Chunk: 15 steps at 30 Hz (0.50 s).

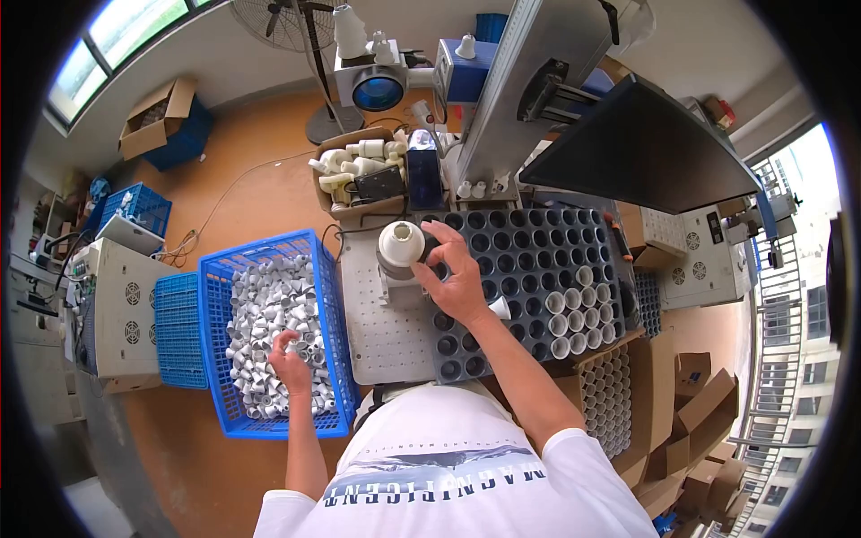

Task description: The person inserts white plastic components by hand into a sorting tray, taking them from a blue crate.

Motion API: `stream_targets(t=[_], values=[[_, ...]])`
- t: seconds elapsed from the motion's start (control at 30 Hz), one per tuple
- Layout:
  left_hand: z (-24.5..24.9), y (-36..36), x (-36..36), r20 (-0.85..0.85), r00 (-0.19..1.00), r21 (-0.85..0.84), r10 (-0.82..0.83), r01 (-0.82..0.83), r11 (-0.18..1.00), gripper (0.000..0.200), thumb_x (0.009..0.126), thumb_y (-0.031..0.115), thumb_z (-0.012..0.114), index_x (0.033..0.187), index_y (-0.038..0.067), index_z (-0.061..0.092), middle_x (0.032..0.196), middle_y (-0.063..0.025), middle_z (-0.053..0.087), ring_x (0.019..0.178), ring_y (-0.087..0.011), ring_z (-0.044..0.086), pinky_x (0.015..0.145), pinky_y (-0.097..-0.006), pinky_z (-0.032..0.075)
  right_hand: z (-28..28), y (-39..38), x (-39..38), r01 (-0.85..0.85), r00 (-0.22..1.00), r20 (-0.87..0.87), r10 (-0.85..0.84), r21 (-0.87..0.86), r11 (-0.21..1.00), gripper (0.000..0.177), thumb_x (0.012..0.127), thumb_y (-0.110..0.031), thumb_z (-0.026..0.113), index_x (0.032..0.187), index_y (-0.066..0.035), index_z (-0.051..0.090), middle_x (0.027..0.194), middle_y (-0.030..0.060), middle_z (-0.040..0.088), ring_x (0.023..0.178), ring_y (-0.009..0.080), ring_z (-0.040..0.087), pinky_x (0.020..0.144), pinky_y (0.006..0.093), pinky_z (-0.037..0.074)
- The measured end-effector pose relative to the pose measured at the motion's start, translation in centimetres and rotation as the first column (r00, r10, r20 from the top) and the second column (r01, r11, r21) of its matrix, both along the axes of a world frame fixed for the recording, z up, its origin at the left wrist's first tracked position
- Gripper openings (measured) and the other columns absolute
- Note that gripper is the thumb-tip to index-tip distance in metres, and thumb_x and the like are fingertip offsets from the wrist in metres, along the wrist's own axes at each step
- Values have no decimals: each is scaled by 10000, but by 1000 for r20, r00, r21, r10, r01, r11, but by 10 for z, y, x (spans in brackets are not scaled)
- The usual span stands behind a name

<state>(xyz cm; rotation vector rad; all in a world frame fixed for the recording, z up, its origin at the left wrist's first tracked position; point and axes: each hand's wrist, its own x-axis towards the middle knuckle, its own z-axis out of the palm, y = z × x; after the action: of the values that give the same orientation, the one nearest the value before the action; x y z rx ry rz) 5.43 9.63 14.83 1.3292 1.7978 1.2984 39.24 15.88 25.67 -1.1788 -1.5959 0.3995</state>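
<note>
Looking down from the head camera, the white bulb housing (400, 244) is a round, pale plastic shell with a wide rim and a darker hollow at its centre. It stands upright on a small white fixture (393, 289) at the far edge of a perforated metal plate (381, 334), just beside the near left corner of a dark tray (529, 240) full of round pockets.

The right hand (459, 280) reaches forward from a bare, nearly straight forearm, palm down, over the tray's left side. Its fingers are spread and bent, with the fingertips (439, 235) touching the housing's right edge and the thumb below it. The hand is half open, and whether it really grips the housing cannot be told. A small white piece (500, 308) shows at the heel of this hand.

The left hand (291, 360) hangs lower, with the arm dropped beside the body into a blue crate (269, 244) on the floor. Its fingers curl down into the heap of white plastic parts (269, 300) that fills the crate. Whether they have closed on one is hidden.

Several white cups (574, 316) sit in the tray's near right pockets. Beyond the plate stands a cardboard box (325, 199) of larger white fittings.
</note>
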Motion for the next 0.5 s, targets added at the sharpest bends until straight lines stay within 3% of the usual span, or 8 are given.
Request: stream_targets(t=[0.07, 0.17, 0.27, 0.37, 0.4, 0.5], values=[[-3, -11, 25, 48, 997, -8, -62, 62, 998, 382, 606, -110, 349, 865, -60, 626, 888, -129, 653, 950, -243, 619, 980, -331, 422, -15, -30, 35, 63, 979, 201, -27, -176, 982, 251, 756, -95, 719, 953, -56, 567, 1346, 143, 554, 1311, 366, 451, 1070, 447, 360], [-1, -18, 50, 30, 983, -44, -181, 183, 982, 376, 591, -79, 361, 863, -61, 621, 875, -143, 654, 929, -253, 614, 975, -320, 419, -49, -77, 83, 205, 843, 536, 42, -392, 897, 446, 703, -46, 653, 1144, -43, 581, 1406, 151, 482, 1342, 379, 399, 1091, 469, 331], [25, -14, 73, -35, 957, -136, -286, 279, 950, 370, 597, -57, 360, 860, -60, 620, 867, -154, 654, 916, -272, 615, 960, -317, 423, -83, -113, 107, 329, 719, 688, 92, -454, 828, 490, 691, -5, 625, 1177, -45, 583, 1389, 159, 480, 1296, 375, 437, 1075, 452, 362], [20, -7, 86, 11, 943, -66, -334, 334, 940, 379, 601, -53, 354, 871, -59, 619, 864, -155, 652, 905, -278, 617, 950, -320, 426, -104, -116, 125, 342, 871, 481, -98, -451, 825, 469, 707, -21, 632, 1173, -43, 584, 1332, 168, 519, 1250, 378, 466, 1019, 431, 411], [17, -4, 89, 26, 939, -67, -343, 344, 937, 382, 600, -53, 353, 875, -62, 618, 862, -154, 652, 899, -278, 619, 952, -322, 426, -109, -116, 130, 375, 881, 428, -201, -375, 848, 420, 754, -66, 669, 1164, -31, 585, 1200, 150, 605, 1116, 324, 574, 921, 374, 471], [27, 7, 104, 13, 915, -16, -402, 402, 915, 380, 601, -51, 354, 874, -63, 618, 860, -156, 651, 899, -274, 620, 951, -316, 426, -56, -116, 121, 259, 941, -1, -338, -639, 724, 384, 794, -137, 716, 1139, -28, 588, 1037, 98, 658, 946, 243, 632, 843, 328, 491]])
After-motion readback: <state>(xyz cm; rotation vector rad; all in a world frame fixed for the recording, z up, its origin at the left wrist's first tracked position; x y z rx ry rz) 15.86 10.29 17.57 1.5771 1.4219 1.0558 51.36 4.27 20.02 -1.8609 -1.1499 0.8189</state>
